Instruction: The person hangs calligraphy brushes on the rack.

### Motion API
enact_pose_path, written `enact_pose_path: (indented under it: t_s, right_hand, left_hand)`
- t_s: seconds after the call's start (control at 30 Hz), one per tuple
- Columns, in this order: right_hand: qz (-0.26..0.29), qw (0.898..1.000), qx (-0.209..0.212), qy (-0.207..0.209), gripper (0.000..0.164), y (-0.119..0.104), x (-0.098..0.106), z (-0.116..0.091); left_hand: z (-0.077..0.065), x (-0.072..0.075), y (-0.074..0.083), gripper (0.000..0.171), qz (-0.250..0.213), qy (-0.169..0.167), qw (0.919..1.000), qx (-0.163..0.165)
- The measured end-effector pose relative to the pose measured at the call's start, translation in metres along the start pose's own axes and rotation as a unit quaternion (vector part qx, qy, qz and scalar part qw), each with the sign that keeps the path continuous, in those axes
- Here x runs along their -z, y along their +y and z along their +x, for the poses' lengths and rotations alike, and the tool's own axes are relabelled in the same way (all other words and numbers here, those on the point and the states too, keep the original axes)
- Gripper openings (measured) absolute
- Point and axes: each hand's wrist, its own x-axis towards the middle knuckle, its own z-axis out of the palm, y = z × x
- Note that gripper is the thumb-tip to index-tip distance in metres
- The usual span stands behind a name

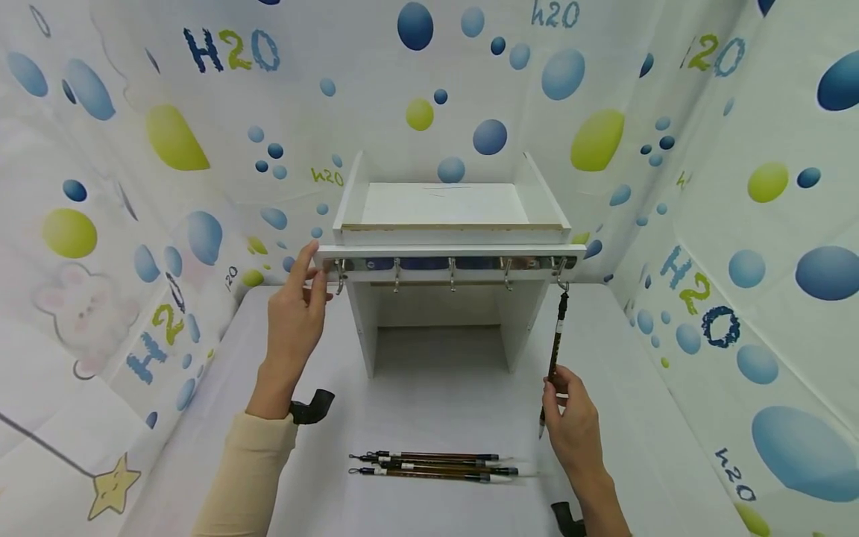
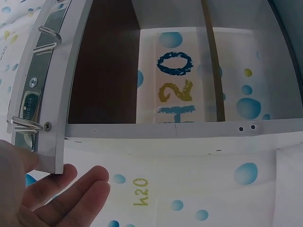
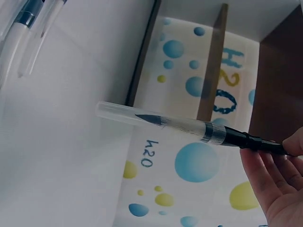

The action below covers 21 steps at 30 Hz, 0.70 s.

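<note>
A white shelf stand (image 1: 450,216) carries a metal hook rail (image 1: 450,263) along its front edge. My left hand (image 1: 295,313) touches the left end of that rail (image 2: 35,80), with the thumb on the front and the fingers (image 2: 71,194) straight below the edge. A dark brush (image 1: 557,335) hangs upright from the rightmost hook (image 1: 560,277). My right hand (image 1: 567,418) pinches its lower shaft. In the right wrist view the brush (image 3: 189,125) shows a clear cap over its tip, and my right hand (image 3: 279,184) holds the black handle.
A small bundle of brushes (image 1: 436,466) lies on the white table (image 1: 436,388) in front of the stand, between my arms. The other hooks on the rail are bare. Bubble-print cloth walls (image 1: 738,224) close in the table on three sides.
</note>
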Motion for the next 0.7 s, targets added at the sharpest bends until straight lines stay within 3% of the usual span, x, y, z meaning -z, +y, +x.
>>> enact_pose_path:
  t_s: [0.7]
  right_hand:
    - [-0.008,1.0,-0.001,0.003,0.036,0.0026,0.0022,-0.0011]
  left_hand:
    - [0.0005,-0.0004,0.0016,0.049,0.0,-0.003,1.0,0.008]
